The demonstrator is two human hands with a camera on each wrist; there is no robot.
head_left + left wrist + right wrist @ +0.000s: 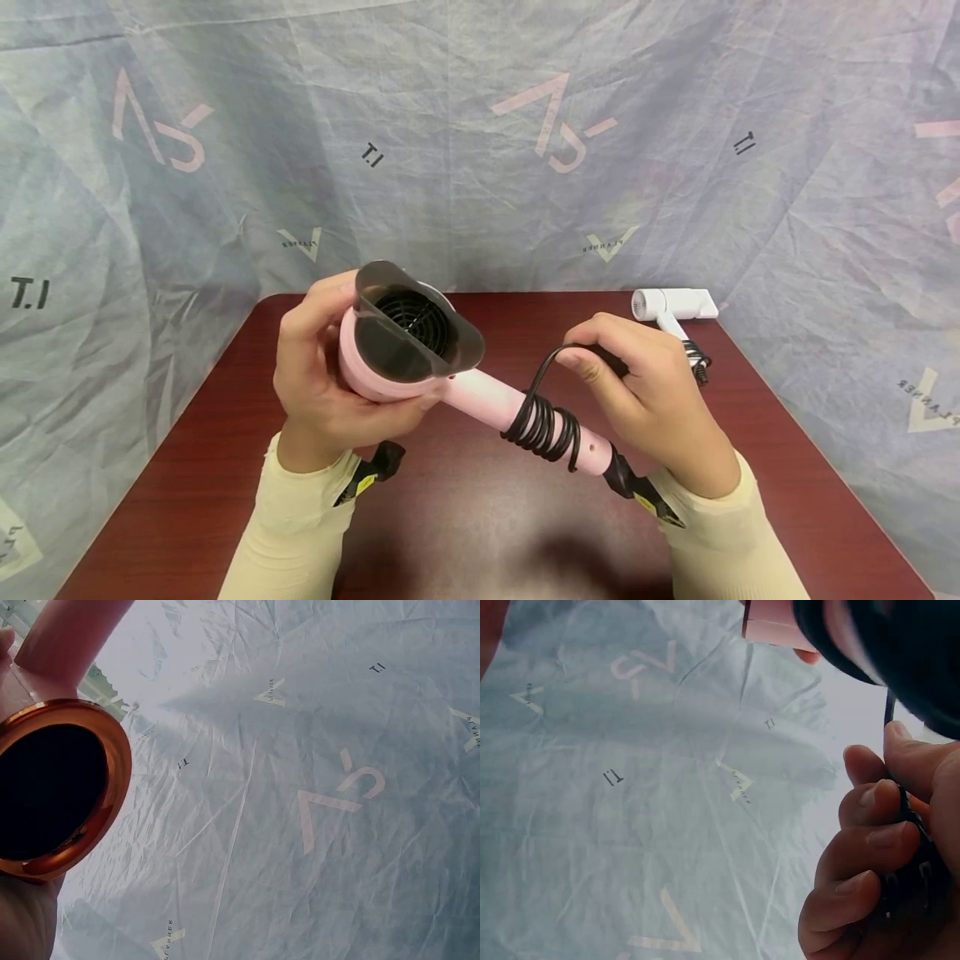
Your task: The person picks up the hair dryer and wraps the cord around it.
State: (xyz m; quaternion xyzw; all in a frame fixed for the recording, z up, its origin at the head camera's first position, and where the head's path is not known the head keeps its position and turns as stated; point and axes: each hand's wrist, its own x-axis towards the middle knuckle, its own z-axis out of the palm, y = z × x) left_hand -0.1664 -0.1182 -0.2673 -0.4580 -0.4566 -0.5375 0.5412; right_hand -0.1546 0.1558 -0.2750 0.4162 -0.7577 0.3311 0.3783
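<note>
A pink hair dryer (487, 396) is held up over the table, its black concentrator nozzle (401, 346) facing the head camera. My left hand (318, 367) grips the dryer's barrel, fingers behind and thumb underneath. The copper-coloured rear ring (120, 772) shows in the left wrist view, with the pink handle (71, 641) above it. Black cord (543, 427) is wound in several turns round the handle's lower part. Its loose end rises to my right hand (645, 387), which pinches it between thumb and forefinger. In the right wrist view, curled fingers enclose a dark plug (907, 889).
A white hair dryer (675, 305) with its cord bundled lies at the table's back right. The dark red table (480, 517) has grey printed sheeting (450, 208) behind it and on both sides. Black wrist straps (386, 461) are on the sleeves.
</note>
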